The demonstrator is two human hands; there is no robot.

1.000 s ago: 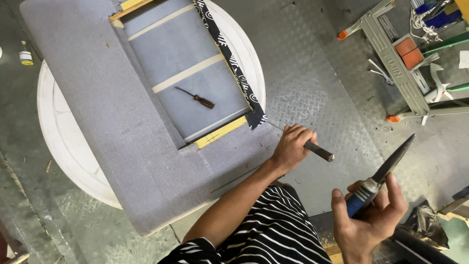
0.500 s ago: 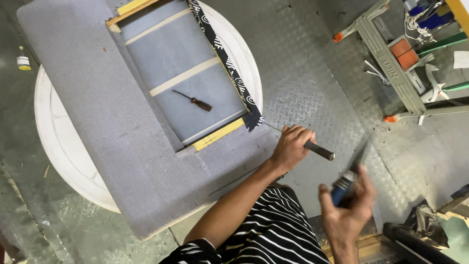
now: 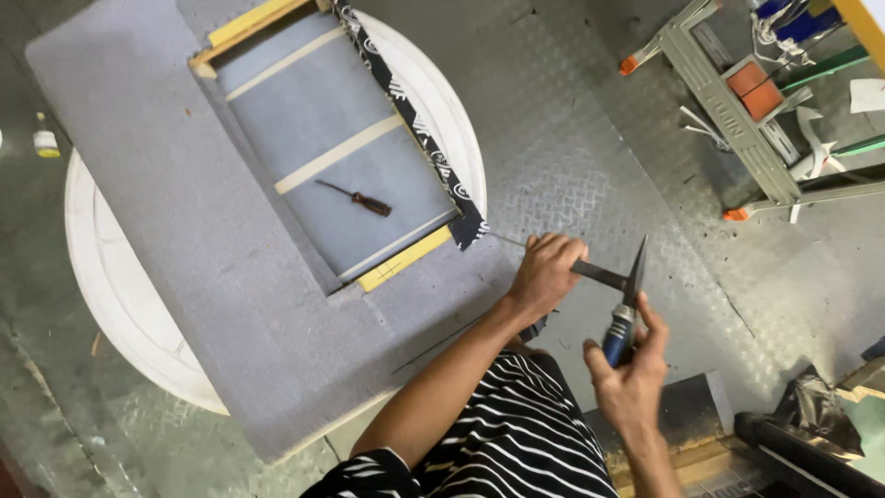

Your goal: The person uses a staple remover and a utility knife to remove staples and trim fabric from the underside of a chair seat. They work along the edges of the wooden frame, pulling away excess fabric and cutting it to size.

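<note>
My left hand (image 3: 546,273) grips a thin dark rod (image 3: 601,274) at the right edge of a grey fabric-covered panel (image 3: 157,212), the rod's end sticking out to the right. My right hand (image 3: 631,371) holds a knife with a blue handle (image 3: 620,334), its dark blade (image 3: 636,269) pointing up and crossing the rod's end. The panel lies on a round white table (image 3: 111,295). A wooden frame (image 3: 341,152) with a patterned black strip (image 3: 415,129) sits in the panel's opening, and a small brown-handled screwdriver (image 3: 355,197) lies inside it.
Metal tread-plate floor (image 3: 572,138) surrounds the table. A grey metal stand with orange end caps (image 3: 728,101) and assorted tools lies at the upper right. A small bottle (image 3: 44,138) stands on the floor at the far left. Dark objects (image 3: 811,433) crowd the lower right corner.
My right hand has brought the knife up and left until its blade meets the rod held by my left hand. The left hand has stayed at the panel's edge.
</note>
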